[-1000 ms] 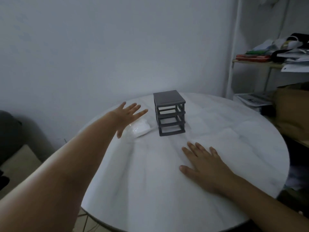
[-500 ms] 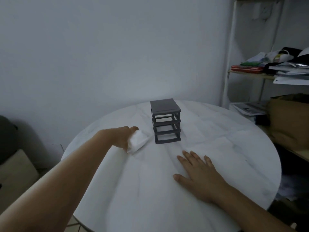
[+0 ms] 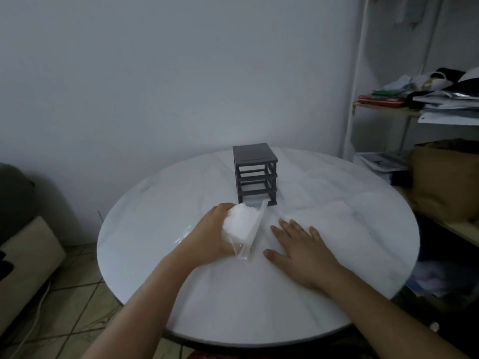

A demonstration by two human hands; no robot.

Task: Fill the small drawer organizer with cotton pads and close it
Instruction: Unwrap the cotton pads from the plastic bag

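Drawer organizer (image 3: 255, 174): dark grey, three tiers, upright at the far middle of the round white table (image 3: 337, 255), well in from every edge. Its front faces you. The light is dim, so you cannot tell whether the tiers hold drawers or whether one is pulled out, and no white shows inside any tier. Your left hand (image 3: 210, 234) has its fingers curled round a clear plastic bag (image 3: 255, 229), with cotton pads (image 3: 238, 218) bunched at the bag's far end. The bag lies just in front of the organizer's near left corner; you cannot tell whether its tip touches the base. Your right hand (image 3: 300, 250) lies palm down on the table just right of the bag, fingers straight and spread, holding nothing. Progress, as a judgement: early. The pads are beside the organizer but none are loaded. Left to do: open the bag, take the pads out, open a drawer, pack it, push it shut. Your right hand looks well placed to help with the bag. A cluttered shelf (image 3: 388, 110) at far right plays no part in the job.
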